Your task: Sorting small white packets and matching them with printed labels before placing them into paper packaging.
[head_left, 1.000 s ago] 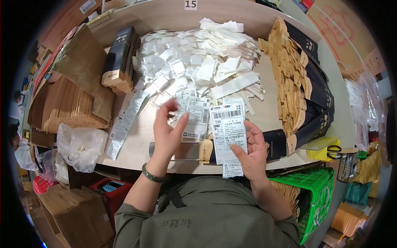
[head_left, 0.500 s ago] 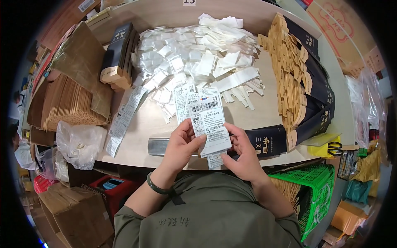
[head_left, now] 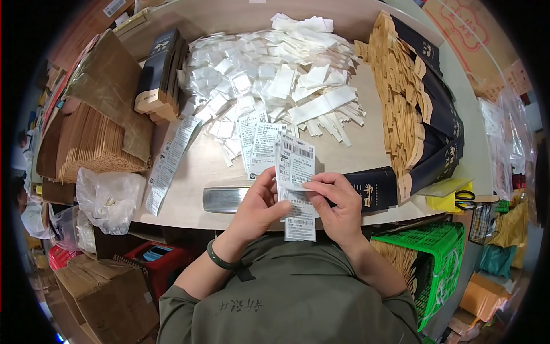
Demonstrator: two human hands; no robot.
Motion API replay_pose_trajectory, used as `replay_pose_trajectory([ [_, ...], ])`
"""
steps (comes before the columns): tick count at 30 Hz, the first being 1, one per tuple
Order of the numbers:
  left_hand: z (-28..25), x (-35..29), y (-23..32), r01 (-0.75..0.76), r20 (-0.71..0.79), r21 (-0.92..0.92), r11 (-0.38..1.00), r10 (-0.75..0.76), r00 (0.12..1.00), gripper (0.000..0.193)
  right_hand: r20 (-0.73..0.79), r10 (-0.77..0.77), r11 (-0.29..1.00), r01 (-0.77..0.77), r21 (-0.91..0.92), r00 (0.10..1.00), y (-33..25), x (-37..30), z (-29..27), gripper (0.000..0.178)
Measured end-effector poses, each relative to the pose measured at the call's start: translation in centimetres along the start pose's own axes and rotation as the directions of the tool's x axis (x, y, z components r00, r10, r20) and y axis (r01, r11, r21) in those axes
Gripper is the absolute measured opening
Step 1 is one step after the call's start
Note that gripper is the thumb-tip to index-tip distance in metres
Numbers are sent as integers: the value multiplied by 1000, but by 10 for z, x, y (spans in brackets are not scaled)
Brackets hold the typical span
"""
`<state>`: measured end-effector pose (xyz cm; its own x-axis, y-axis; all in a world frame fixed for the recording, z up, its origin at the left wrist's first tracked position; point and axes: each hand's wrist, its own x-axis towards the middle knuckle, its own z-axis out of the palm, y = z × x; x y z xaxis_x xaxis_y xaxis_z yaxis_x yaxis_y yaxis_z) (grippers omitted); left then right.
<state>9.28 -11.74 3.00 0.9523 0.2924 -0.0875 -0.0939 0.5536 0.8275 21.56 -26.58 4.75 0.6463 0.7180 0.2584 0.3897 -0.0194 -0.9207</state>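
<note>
Just in front of me, over the table's near edge, both hands hold a strip of printed white paper labels [head_left: 301,221]. My left hand [head_left: 259,207] closes on the strip's left edge, thumb on top. At its right side my right hand [head_left: 338,200] pinches the lower edge of the upper label, which is bent up from the part below. More printed labels [head_left: 264,146] lie flat just beyond my hands. Left of my left hand rests a flat, shiny grey metal piece [head_left: 222,200]. A dark printed paper sleeve [head_left: 375,189] lies right of my right hand.
A heap of small clear-white packets [head_left: 215,71] and white paper strips [head_left: 323,106] covers the table's back. Stacked dark-and-tan sleeves [head_left: 395,97] line the right. Left are a label strip [head_left: 172,166], carton [head_left: 103,137] and plastic bag [head_left: 109,198]. Scissors [head_left: 465,199] hang right; a green crate [head_left: 441,275] stands below.
The labels in my hands have moved nearer to me and hang lower. My right hand has shifted up and now bends the upper label, uncovering more of the one below.
</note>
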Motion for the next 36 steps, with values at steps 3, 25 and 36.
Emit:
replay_pose_trajectory([
  [3, 6, 0, 3, 67, -50, 89, 994, -63, 997, 58, -37, -24, 998, 21, -63, 999, 3, 1, -1, 17],
  [25, -14, -11, 3, 45, -322, 34, 998, -32, 946, 34, 119, -679, 449, 538, -714, 725, -24, 19, -42, 26],
  [36, -23, -26, 36, 182, -182, 249, 951, -139, 974, 40, 112, 276, 935, -293, 197, 955, 5, 22, -23, 50],
])
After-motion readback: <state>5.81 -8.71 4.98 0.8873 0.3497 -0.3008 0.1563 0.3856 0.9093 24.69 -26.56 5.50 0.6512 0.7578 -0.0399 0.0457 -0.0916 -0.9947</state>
